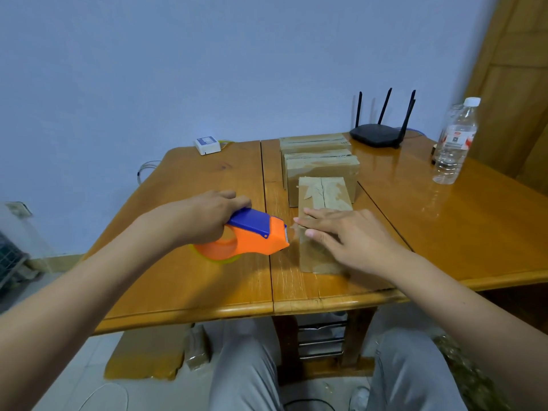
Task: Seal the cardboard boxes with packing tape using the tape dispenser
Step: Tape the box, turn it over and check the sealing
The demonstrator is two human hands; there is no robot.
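My left hand (204, 216) grips the orange and blue tape dispenser (252, 237), its cutting end right at the left edge of a small cardboard box (321, 191). That box lies near the table's front and its top seam runs away from me. My right hand (344, 235) rests flat on the box top with straight fingers pointing left toward the dispenser's nose. Behind it stand two more cardboard boxes (321, 164), one behind the other, the farther box (314, 142) near the table's back.
The wooden table (207, 179) has a black router (376, 134) at the back, a clear water bottle (455, 143) at the right and a small white device (207, 145) at the back left. Flat cardboard (145, 354) lies on the floor below.
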